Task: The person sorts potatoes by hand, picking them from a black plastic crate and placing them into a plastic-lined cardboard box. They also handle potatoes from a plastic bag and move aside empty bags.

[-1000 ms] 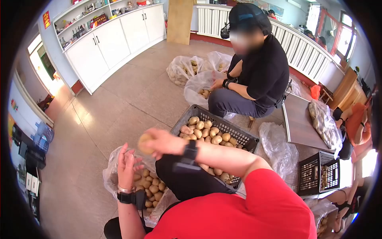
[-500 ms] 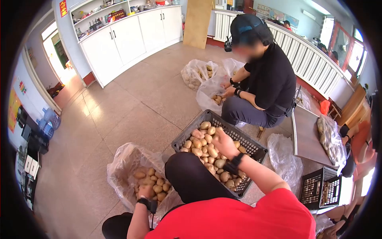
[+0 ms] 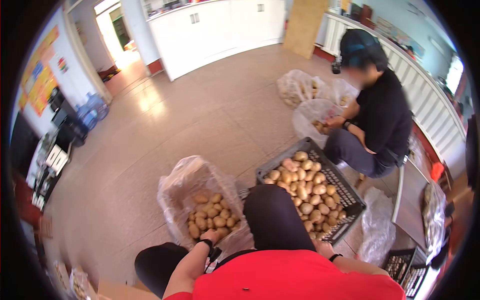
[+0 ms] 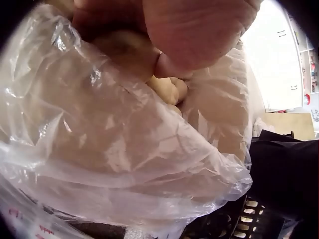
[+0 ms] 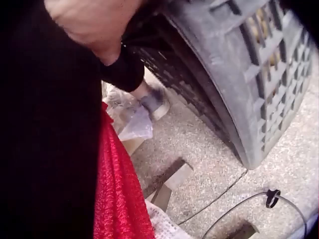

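A clear plastic bag (image 3: 184,176) with potatoes (image 3: 212,216) in it stands on the floor left of my knee. My left hand (image 3: 210,235) is at its near rim. In the left wrist view, the left hand (image 4: 199,30) sits at the top with the bag's film (image 4: 124,149) gathered under it and potatoes (image 4: 167,89) behind. A dark slatted crate (image 3: 280,159) full of potatoes (image 3: 300,187) stands right of my knee. My right hand (image 3: 324,246) is low by the crate's near corner, mostly hidden. In the right wrist view, the right hand (image 5: 94,25) lies between black trousers and the crate wall (image 5: 249,74); its fingers do not show.
A person in black (image 3: 382,120) sits beyond the crate, hands in another potato bag (image 3: 317,117), more bags (image 3: 300,86) behind. A slack empty bag (image 3: 375,230) and a second crate (image 3: 400,265) lie right. White cabinets (image 3: 215,27) line the far wall. A cable (image 5: 234,199) crosses the floor.
My right hand carried a potato over the bag, reached into the crate, then dropped to the crate's near corner. My left hand lowered to the bag's near rim. My head turned left.
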`<state>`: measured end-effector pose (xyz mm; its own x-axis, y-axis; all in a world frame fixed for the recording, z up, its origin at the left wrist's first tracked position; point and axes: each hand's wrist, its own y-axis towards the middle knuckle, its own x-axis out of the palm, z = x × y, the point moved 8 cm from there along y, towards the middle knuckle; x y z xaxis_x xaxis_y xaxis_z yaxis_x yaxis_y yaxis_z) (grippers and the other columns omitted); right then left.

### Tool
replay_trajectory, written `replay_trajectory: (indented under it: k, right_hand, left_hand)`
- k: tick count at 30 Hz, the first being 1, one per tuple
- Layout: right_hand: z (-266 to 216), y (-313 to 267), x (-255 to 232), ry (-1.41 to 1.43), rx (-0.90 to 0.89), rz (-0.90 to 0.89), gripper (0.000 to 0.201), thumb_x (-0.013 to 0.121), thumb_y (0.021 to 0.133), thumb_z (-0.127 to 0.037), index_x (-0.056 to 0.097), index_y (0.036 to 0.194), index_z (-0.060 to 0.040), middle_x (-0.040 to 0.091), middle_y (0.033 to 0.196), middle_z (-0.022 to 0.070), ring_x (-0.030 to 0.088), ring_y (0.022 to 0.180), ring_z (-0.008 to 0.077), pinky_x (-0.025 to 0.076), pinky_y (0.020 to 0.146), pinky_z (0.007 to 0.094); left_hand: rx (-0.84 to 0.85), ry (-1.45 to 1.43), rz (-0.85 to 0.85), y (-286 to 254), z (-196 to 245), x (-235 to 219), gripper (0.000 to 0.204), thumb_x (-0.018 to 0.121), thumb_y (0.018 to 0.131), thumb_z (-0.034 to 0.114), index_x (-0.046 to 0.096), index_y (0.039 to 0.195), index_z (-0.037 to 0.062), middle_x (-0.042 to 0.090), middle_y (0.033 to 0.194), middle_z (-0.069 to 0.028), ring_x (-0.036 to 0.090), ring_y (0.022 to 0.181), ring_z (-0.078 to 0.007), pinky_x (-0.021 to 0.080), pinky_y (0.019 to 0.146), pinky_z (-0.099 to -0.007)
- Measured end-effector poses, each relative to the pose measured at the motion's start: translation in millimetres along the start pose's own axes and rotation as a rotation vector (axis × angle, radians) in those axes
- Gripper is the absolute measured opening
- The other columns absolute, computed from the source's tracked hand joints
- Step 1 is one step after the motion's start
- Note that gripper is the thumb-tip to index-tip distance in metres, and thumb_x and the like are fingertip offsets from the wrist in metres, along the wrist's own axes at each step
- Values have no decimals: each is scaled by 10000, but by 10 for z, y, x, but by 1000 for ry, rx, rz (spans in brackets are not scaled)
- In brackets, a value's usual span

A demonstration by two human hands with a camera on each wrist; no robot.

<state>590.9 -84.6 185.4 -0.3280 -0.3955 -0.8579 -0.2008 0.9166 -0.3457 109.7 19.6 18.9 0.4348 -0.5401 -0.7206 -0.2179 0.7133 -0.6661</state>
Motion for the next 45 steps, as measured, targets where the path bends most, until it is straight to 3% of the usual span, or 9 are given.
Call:
replay_trajectory:
  k: [5, 15, 20, 24, 26, 30, 37, 39, 45]
  right_hand:
    - [306, 56, 273, -47, 43, -12, 452, 541, 768, -460, 488, 1035, -99, 601, 849, 133, 610, 805, 350, 475, 646, 469]
    - [634, 96, 539, -47, 73, 25, 403, 521, 770, -395, 530, 1050, -106, 602, 848, 119, 614, 728, 341, 484, 608, 442]
    - [713, 106, 618, -121, 88, -20, 373, 503, 782, -365, 531, 1056, -113, 606, 836, 115, 618, 732, 338, 486, 607, 439]
    - [330, 83, 281, -166, 54, 18, 300, 467, 810, -272, 530, 1060, -117, 612, 800, 123, 621, 736, 330, 488, 608, 441]
    - [143, 93, 159, -88, -69, 125, 207, 426, 807, -127, 543, 974, -94, 625, 807, 135, 628, 754, 324, 490, 630, 449]
    - [47, 53, 43, -10, 55, 23, 206, 474, 805, -227, 539, 910, -62, 628, 825, 158, 625, 804, 331, 494, 665, 438]
    - [108, 72, 83, 4, 125, -22, 272, 522, 813, -296, 549, 957, -67, 638, 889, 160, 622, 874, 327, 496, 726, 422]
    - [165, 68, 171, -6, 171, -76, 307, 520, 820, -340, 555, 954, -66, 640, 893, 161, 622, 878, 329, 495, 729, 430]
    - [44, 44, 22, 35, 128, -44, 354, 509, 831, -392, 572, 977, -75, 638, 878, 167, 622, 869, 336, 495, 728, 435]
  left_hand:
    - [13, 34, -70, -152, 62, -67, 487, 337, 890, 376, 609, 1154, 70, 557, 1234, -165, 537, 1147, -308, 396, 981, -405]
    - [214, 12, 105, 32, -86, 32, 335, 452, 868, 321, 649, 1074, 146, 609, 1159, -105, 591, 1050, -289, 467, 901, -377]
    - [-107, 27, 15, -330, -32, -264, 369, 520, 797, 313, 668, 1049, 89, 622, 1121, -164, 603, 1040, -301, 484, 884, -390]
    - [-111, 29, 66, -358, -61, -358, 371, 529, 792, 307, 674, 1028, 60, 635, 1084, -180, 603, 1041, -310, 488, 878, -399]
    - [-34, 90, 27, -355, 32, -350, 370, 530, 799, 320, 676, 1028, 67, 642, 1055, -188, 608, 1029, -305, 481, 886, -405]
    - [155, 101, 116, 1, -119, -65, 279, 485, 840, 190, 663, 980, 27, 650, 977, -215, 621, 960, -338, 488, 826, -418]
    - [328, 357, -4, 520, -380, 528, 366, 558, 800, 304, 652, 1011, 19, 633, 1032, -227, 606, 1004, -332, 478, 863, -390]
    - [17, 45, 5, -68, -79, -78, 484, 605, 749, 384, 638, 1051, 8, 623, 1061, -232, 592, 1038, -332, 465, 894, -378]
    - [-75, -117, -140, 356, -536, 308, 619, 756, 653, 307, 542, 1132, -21, 603, 1121, -231, 585, 1068, -320, 471, 890, -368]
